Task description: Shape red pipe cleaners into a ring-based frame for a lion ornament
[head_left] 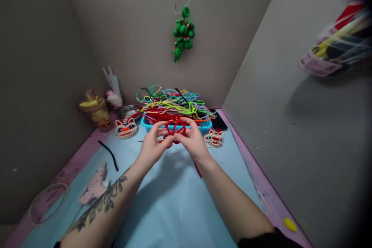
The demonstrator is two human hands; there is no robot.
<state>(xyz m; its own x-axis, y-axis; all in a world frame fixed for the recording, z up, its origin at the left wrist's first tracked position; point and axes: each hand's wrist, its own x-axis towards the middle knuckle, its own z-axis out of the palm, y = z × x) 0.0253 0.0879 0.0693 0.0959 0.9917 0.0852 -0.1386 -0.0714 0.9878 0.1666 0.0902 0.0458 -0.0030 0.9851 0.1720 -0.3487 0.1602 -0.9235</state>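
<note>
Both hands pinch a red pipe cleaner [176, 122] bent into crossing loops, held up over the blue mat [174, 201]. My left hand [155, 143] grips its left side between thumb and fingers. On its right side, my right hand [193, 139] has thumb and fingers pressed together. Behind the hands stands a blue basket [207, 125] heaped with many-coloured pipe cleaners [174, 102]. Below my right wrist a straight red pipe cleaner [198, 169] shows, partly hidden. Scissors seem to lie behind my left hand, mostly covered.
Two lion-face ornaments [126, 128] [214, 138] flank the basket. A pink glue gun [94, 186] and a black pipe cleaner [109, 154] lie at left. A metal bowl [129, 112] and lidded cup [99, 112] stand behind. A green ornament [184, 34] hangs on the back wall.
</note>
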